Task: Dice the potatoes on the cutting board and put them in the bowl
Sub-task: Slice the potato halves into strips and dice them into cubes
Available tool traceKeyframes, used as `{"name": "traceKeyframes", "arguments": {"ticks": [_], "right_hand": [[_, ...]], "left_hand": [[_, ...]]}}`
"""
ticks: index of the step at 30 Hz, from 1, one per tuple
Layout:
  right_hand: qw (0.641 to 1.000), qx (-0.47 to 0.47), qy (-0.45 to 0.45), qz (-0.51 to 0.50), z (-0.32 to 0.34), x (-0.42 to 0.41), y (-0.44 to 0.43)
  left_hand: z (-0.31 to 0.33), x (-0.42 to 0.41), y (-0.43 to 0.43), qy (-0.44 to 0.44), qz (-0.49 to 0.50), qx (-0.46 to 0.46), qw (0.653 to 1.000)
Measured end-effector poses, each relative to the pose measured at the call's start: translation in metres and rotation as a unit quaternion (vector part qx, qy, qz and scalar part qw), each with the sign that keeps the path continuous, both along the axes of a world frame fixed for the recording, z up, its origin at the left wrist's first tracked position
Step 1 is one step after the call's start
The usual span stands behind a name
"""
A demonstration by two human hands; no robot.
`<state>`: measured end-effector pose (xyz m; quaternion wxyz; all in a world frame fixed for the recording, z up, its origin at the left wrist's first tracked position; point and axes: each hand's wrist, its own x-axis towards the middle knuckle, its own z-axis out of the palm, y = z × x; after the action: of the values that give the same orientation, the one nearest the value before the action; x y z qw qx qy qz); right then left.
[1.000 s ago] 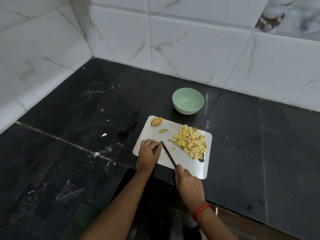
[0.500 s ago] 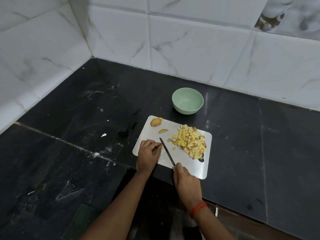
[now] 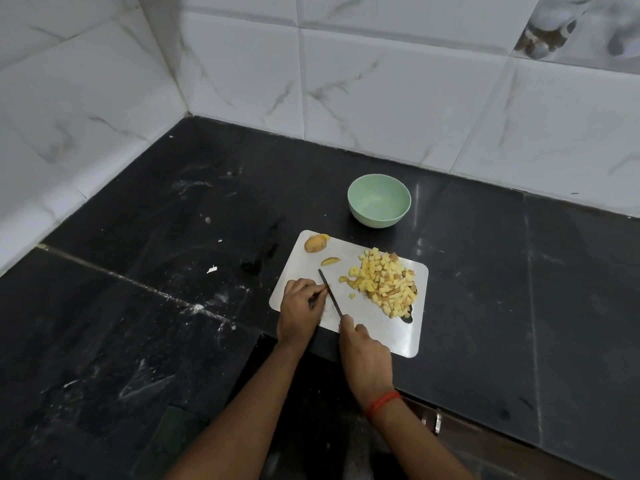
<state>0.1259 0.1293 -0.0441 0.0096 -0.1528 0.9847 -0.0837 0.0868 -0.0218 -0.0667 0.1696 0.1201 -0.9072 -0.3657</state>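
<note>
Right hand [image 3: 363, 355] is gripping the slim dark knife [image 3: 330, 294]. Left hand [image 3: 302, 306] is curling beside the blade, what it holds unclear. Yellow diced potato [image 3: 384, 285] is lying on the white rectangular cutting board [image 3: 408, 341]. Fingertips are best staying tucked.

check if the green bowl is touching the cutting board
Apart. The head view shows dark counter between the bowl and the far edge of the cutting board.

Glossy marbled wall tiles [image 3: 381, 98] up top; polished black stone counter [image 3: 138, 306], scuffed white; smooth matt cutting board [image 3: 401, 336]; matt green bowl [image 3: 379, 218], plastic-looking.
</note>
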Motion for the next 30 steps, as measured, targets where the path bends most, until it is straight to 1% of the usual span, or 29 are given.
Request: {"name": "traceKeyframes", "arguments": {"ticks": [5,9,12,16,24,27,30], "right_hand": [[1.0,-0.008,0.003,-0.013,-0.006,0.011,0.016],[0.997,-0.059,0.013,-0.053,-0.004,0.011,0.016],[0.993,-0.102,0.042,-0.035,-0.003,0.009,0.019],[0.992,-0.118,0.051,-0.001,-0.006,0.008,0.024],[0.995,-0.094,0.019,-0.003,-0.006,0.008,0.021],[0.999,-0.052,-0.011,-0.012,-0.001,0.008,0.01],[1.0,-0.003,-0.017,-0.01,0.002,0.004,-0.003]], "left_hand": [[0.002,0.0,0.001,-0.003,0.015,0.013,1.0],[0.002,0.003,0.002,0.001,0.039,0.046,0.998],[0.003,0.004,0.002,0.018,0.052,0.05,0.997],[0.002,0.002,0.001,0.021,0.026,0.026,0.999],[0.001,0.001,0.0,0.009,0.005,0.013,1.0],[0.001,0.001,-0.001,0.006,-0.003,0.003,1.0],[0.0,0.001,-0.001,0.003,-0.001,0.001,1.0]]}}
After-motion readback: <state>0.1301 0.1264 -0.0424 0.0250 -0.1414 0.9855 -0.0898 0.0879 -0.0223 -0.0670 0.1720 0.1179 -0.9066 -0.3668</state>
